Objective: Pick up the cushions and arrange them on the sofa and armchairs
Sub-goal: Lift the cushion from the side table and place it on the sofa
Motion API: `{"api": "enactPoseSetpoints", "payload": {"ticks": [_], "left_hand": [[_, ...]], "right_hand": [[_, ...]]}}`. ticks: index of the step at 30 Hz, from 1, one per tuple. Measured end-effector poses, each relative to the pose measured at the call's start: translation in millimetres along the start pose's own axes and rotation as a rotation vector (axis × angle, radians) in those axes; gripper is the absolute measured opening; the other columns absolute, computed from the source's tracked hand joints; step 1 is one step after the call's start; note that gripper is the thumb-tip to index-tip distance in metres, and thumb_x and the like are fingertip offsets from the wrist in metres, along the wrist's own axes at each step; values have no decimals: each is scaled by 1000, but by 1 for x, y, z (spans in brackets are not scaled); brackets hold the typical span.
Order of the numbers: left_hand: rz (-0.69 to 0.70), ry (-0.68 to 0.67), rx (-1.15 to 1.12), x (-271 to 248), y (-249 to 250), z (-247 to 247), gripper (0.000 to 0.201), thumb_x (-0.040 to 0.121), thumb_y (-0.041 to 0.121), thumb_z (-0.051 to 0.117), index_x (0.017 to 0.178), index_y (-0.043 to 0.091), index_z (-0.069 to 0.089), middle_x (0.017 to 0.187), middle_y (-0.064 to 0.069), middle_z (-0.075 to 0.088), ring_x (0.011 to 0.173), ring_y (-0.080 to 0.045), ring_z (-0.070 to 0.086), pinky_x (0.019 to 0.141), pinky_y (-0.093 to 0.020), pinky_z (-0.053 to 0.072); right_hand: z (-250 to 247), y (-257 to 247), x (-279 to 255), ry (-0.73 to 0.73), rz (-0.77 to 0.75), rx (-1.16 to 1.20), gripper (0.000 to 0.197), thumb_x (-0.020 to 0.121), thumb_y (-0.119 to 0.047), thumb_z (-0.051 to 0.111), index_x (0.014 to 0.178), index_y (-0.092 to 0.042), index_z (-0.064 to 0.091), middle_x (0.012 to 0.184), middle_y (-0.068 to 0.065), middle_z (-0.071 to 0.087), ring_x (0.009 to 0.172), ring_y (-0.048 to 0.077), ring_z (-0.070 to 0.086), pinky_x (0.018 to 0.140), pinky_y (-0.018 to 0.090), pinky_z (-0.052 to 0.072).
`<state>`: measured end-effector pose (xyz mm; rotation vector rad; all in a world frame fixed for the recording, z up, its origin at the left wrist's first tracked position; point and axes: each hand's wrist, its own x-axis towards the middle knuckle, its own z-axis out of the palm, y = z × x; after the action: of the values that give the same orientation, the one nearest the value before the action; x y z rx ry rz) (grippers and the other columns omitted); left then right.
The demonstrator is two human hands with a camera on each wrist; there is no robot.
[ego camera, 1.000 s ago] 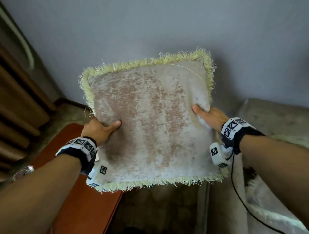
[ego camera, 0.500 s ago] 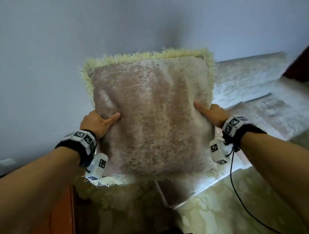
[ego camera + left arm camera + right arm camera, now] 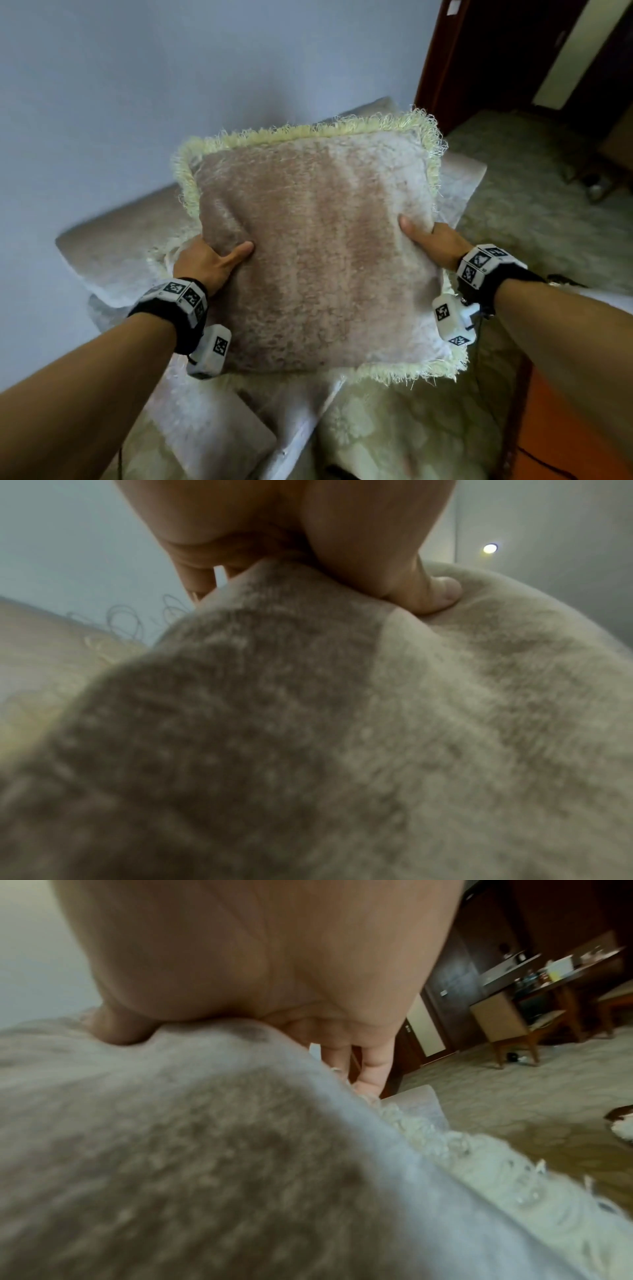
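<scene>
A square beige plush cushion (image 3: 315,246) with a pale yellow fringe is held up in the air in front of me. My left hand (image 3: 209,260) grips its left edge, thumb on the front face and fingers behind. My right hand (image 3: 431,240) grips the right edge the same way. The cushion (image 3: 342,737) fills the left wrist view under my left hand (image 3: 359,561). In the right wrist view my right hand (image 3: 260,988) clamps the cushion (image 3: 171,1150). Below and behind it stands a beige armchair (image 3: 113,246) against the wall. A second fringed cushion (image 3: 164,253) peeks out on its seat.
A pale blue wall (image 3: 137,85) rises behind the armchair. A dark wooden door frame (image 3: 442,68) stands at the upper right. Patterned carpet (image 3: 534,192) covers the floor. A reddish wooden table edge (image 3: 561,428) lies at the lower right. Chairs and a desk (image 3: 534,993) stand farther off.
My view has swung right with the cushion still held in both hands. The wooden table has passed from my left to my right, and the armchair now lies under the cushion.
</scene>
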<state>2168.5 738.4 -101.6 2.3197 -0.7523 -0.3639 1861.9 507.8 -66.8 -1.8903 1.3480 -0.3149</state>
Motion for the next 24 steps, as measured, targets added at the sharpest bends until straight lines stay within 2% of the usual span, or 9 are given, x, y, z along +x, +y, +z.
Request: {"api": "enactPoseSetpoints", "payload": {"ticks": [2,4,7,10,13,15,17,19,24], "left_hand": [[2,-44,-9,3,43,39,100,57,90,57,113,7,61,105,-9,68,97,-33,64,80,-36,47],[29,-76,-85,11,80,75,115,47,97,54,123,11,60,114,-9,70,101,-33,65,88,-40,52],[63,-135,-112,24,127,117,103,52,90,60,124,16,61,117,-9,70,103,-33,66,93,-43,52],[98,-182,-69,44,170,156,101,51,93,56,108,10,67,101,-11,73,86,-30,66,81,-39,54],[93,-225,15,67,206,191,66,74,74,62,94,11,61,89,-13,66,78,-31,60,70,-35,45],[93,-245,16,85,226,214,62,75,71,63,95,12,60,90,-11,65,81,-32,61,72,-35,48],[106,-235,4,108,243,242,72,72,74,64,104,9,65,99,-14,71,88,-34,65,77,-40,53],[103,-227,-12,135,262,272,76,71,74,66,111,10,65,107,-15,72,97,-36,66,84,-44,55],[84,-239,-58,214,319,351,73,72,72,67,113,11,63,108,-14,71,96,-37,66,79,-39,51]], "right_hand": [[-40,30,22,46,28,20,111,50,-101,52,121,-17,71,118,8,72,105,30,68,97,45,54],[-79,48,36,90,37,55,100,60,-92,56,121,-15,71,119,10,71,105,31,68,97,44,54],[-123,79,61,128,48,48,91,68,-88,55,122,-17,71,121,8,71,109,29,67,100,45,52],[-154,114,88,182,78,13,115,51,-103,45,124,-18,70,123,7,71,114,31,65,103,47,50],[-176,143,118,173,150,-14,114,54,-103,43,125,-18,69,124,7,69,116,33,64,103,47,49],[-190,155,142,172,157,-12,107,59,-100,44,121,-17,71,124,9,70,116,32,64,103,47,49],[-203,169,173,174,175,-8,99,65,-95,47,120,-15,71,123,10,70,117,33,63,104,47,48],[-219,185,217,178,197,-10,105,60,-99,47,121,-16,71,122,7,71,118,32,64,104,48,48],[-261,217,340,163,183,-20,105,56,-102,46,125,-25,69,122,2,72,116,30,65,103,49,50]]}}
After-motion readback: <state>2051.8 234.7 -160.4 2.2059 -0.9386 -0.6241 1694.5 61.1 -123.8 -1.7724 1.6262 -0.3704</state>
